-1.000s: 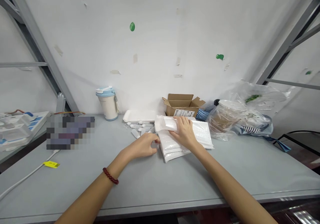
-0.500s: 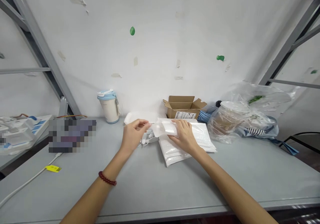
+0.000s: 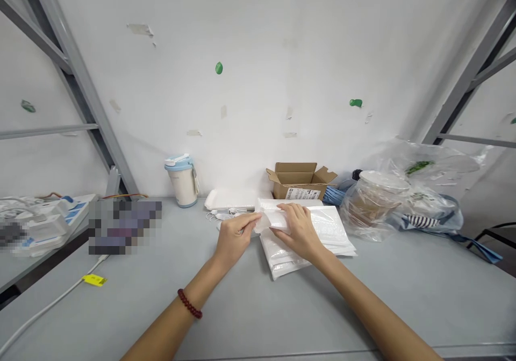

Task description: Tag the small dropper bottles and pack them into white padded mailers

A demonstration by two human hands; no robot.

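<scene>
My left hand (image 3: 238, 237) is closed in a pinch at the open left end of a white bubble mailer (image 3: 273, 219). What lies between its fingertips is too small to make out. My right hand (image 3: 299, 231) grips that same mailer, its fingers over the top and its thumb at the near side. Beneath it lies a stack of white bubble mailers (image 3: 330, 231) on the grey table. Behind my left hand, white cables (image 3: 226, 213) lie partly hidden in front of a white tray-like object (image 3: 228, 197).
An open cardboard box (image 3: 300, 181) stands against the wall. Left of it is a cream tumbler (image 3: 182, 183) with a blue lid. Clear plastic bags (image 3: 368, 210) holding a tub sit on the right. A white cable (image 3: 48, 307) with a yellow tag runs along the left.
My left hand has moved right, to the mailer's open end, bringing both hands closer together. My right hand stays on the mailer. The camera view has tilted up slightly.
</scene>
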